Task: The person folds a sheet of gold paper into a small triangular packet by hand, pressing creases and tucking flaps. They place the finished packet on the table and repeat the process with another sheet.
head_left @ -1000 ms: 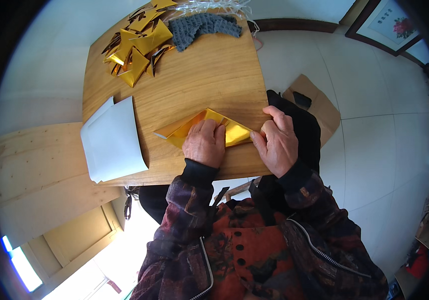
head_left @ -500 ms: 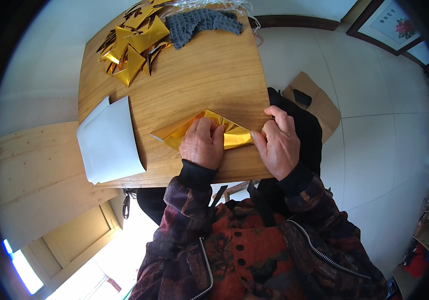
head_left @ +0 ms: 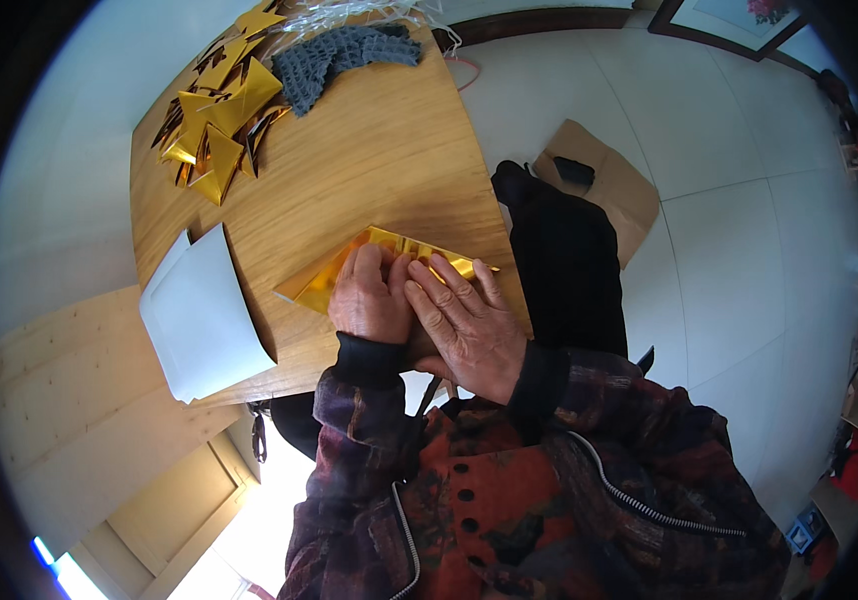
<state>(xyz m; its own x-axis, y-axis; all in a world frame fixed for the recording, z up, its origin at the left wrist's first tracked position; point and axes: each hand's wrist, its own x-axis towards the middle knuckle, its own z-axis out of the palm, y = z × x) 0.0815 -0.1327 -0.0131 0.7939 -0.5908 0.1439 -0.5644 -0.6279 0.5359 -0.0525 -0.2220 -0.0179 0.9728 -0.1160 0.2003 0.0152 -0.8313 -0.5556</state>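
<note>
A sheet of gold foil paper (head_left: pixel 321 284), folded into a long pointed shape, lies near the front edge of the wooden table (head_left: pixel 349 170). My left hand (head_left: pixel 371 300) is closed, its curled fingers and thumb gripping the middle of the paper. Laid across the paper's right half is my right hand (head_left: pixel 469 328), palm down with its fingers stretched out, the fingertips close to the left thumb. Both hands cover much of the paper's lower side. Left of them rests a stack of pale sheets (head_left: pixel 207 320).
Several folded gold foil pieces (head_left: pixel 217 165) are heaped at the far left. Beside them are a grey waffle-textured cloth (head_left: pixel 344 62) and clear plastic strips (head_left: pixel 369 14). On the floor to the right lies brown cardboard (head_left: pixel 621 185) with a dark item on it.
My right hand has moved left from the paper's right tip and now lies flat over it. The left hand keeps its grip. The whole view has shifted and turned slightly.
</note>
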